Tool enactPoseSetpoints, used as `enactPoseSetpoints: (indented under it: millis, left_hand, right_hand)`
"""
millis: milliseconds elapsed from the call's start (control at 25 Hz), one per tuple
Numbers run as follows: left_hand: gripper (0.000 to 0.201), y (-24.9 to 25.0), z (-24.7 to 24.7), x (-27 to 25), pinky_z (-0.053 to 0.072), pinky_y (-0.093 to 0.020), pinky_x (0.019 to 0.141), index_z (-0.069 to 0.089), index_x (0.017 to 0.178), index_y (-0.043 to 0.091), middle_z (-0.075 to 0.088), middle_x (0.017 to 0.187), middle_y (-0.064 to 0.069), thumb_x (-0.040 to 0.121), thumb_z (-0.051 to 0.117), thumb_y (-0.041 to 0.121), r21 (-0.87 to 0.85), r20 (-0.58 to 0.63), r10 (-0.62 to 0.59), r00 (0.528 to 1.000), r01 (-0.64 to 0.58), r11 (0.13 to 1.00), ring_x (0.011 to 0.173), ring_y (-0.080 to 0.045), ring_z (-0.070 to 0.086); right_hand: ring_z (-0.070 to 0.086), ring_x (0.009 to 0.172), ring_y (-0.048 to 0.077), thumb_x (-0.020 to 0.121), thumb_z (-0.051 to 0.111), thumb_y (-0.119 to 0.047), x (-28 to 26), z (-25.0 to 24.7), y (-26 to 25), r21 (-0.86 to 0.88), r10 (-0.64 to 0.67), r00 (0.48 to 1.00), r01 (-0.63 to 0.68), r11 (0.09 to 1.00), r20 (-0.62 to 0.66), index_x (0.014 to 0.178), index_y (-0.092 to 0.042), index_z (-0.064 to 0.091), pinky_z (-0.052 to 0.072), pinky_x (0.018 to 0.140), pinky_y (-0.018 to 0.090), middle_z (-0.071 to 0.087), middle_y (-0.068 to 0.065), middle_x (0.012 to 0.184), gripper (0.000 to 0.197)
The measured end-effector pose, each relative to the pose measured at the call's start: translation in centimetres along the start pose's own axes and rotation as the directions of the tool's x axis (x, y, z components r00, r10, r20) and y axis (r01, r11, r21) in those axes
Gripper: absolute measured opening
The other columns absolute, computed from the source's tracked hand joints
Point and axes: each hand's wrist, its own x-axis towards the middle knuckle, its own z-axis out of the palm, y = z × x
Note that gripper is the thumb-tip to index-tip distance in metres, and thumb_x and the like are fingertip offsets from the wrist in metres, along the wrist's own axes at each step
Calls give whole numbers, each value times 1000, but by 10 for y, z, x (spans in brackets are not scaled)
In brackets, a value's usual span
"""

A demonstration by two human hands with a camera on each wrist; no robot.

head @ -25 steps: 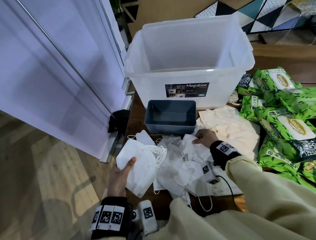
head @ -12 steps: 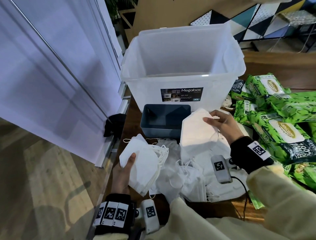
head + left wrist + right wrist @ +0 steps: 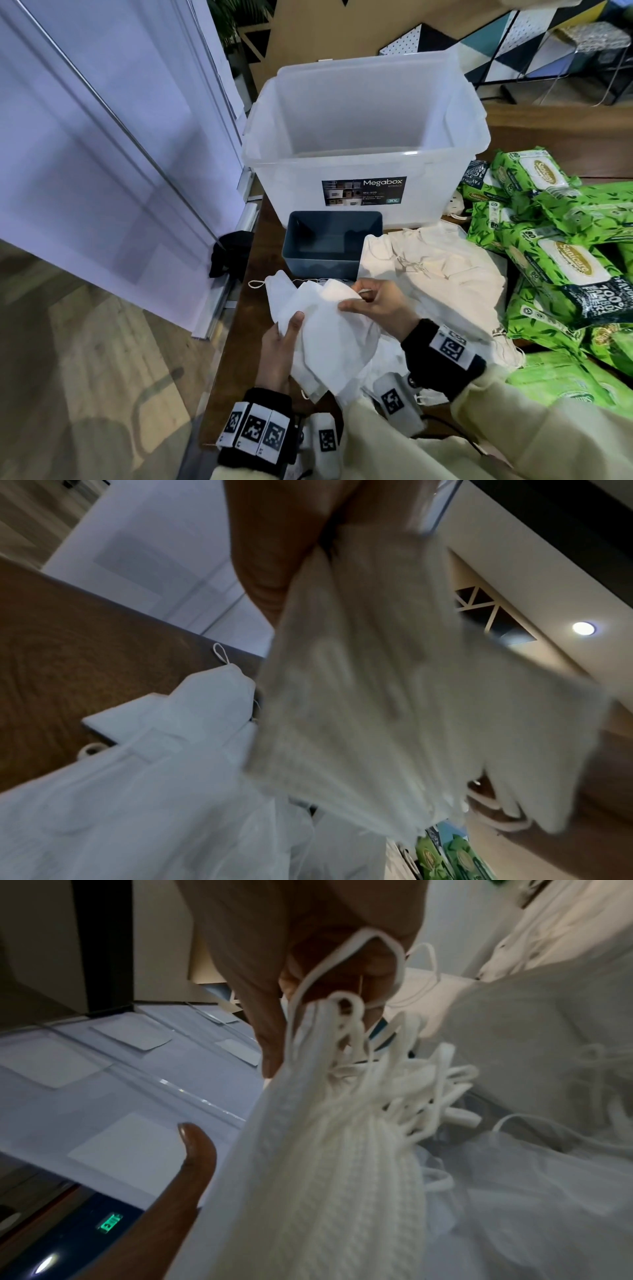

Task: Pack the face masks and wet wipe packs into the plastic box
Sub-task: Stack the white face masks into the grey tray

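Note:
Both hands hold one stack of white face masks above the table's near edge. My left hand grips the stack from below, thumb pressed on top. My right hand pinches its far edge; the right wrist view shows the ear loops between the fingers. The left wrist view shows the stack blurred. More loose masks lie on the table to the right. The clear plastic box stands open at the back. Green wet wipe packs are heaped at the right.
A small blue-grey bin stands just in front of the plastic box. A white wall panel runs along the left, with a black clamp at the table corner. Wooden floor lies below left.
My right hand lifted a mask off the pile, carried it left and down, and laid it on the stack in my left hand. Now both hands hold that stack.

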Motion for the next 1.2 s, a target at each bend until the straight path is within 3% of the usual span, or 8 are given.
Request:
enactPoseSetpoints:
  millis: [120,320,480,680,880,1000,1080,1200]
  left_hand:
    - [37,2,0,-5,48,-22,66,56,114,5,65,102,-8,93,46,34,-30,31,-3,1000,4,1000,86,-13,61]
    - [32,0,-2,-8,50,-20,67,57,109,11,67,102,-4,83,67,27,13,23,44,999,-44,999,87,-12,63]
    - [30,-4,-19,-10,55,-32,74,64,103,11,70,98,-6,77,74,21,-46,-66,32,997,-35,998,90,-20,67]
    - [16,-8,-41,-5,52,-30,68,65,89,16,69,79,4,76,74,15,-66,-134,21,991,-30,997,78,-16,64]
    - [15,-10,-35,0,53,-35,73,63,82,19,69,84,-1,75,76,15,-44,-125,-38,991,33,998,80,-20,64]
    - [19,-12,-38,5,52,-42,84,63,86,18,68,89,-4,74,77,18,-42,-137,-49,989,43,998,86,-25,64]
    - [23,-12,-38,6,51,-39,82,62,91,17,67,88,-1,75,77,20,-23,-139,-38,990,35,999,83,-22,63]
    - [26,-10,-33,5,49,-32,73,60,96,14,64,83,3,76,75,22,-8,-132,-40,991,39,999,77,-16,60]
  right_hand:
    - [41,40,3,75,77,-20,-2,12,-9,-156,-48,998,39,987,-51,59,-27,45,27,46,14,46,-15,37,36]
    - [36,51,9,76,74,-24,-5,33,-13,-196,-47,998,41,980,-28,65,-25,46,27,51,21,43,-4,55,31]
    - [46,57,8,73,76,-7,-10,32,0,-27,3,992,1,1000,125,72,-25,49,39,56,18,51,-3,62,33]
    - [51,58,7,74,69,9,-9,18,41,210,51,999,-46,977,-18,70,-14,52,44,64,22,55,1,67,29]
    - [57,78,11,79,70,-6,2,-11,56,-163,-92,990,109,981,106,92,-14,61,48,73,24,63,-1,85,17]
    - [46,110,18,83,67,-17,21,-70,74,-801,-80,989,150,580,127,121,-12,55,43,89,31,54,5,123,41]
    - [35,125,20,80,69,-26,28,-94,89,-945,92,971,188,268,220,134,-22,43,40,96,31,40,2,136,60]
    - [33,123,20,73,74,-32,35,-101,92,-953,166,953,216,211,252,123,-23,46,37,93,29,35,2,133,58]
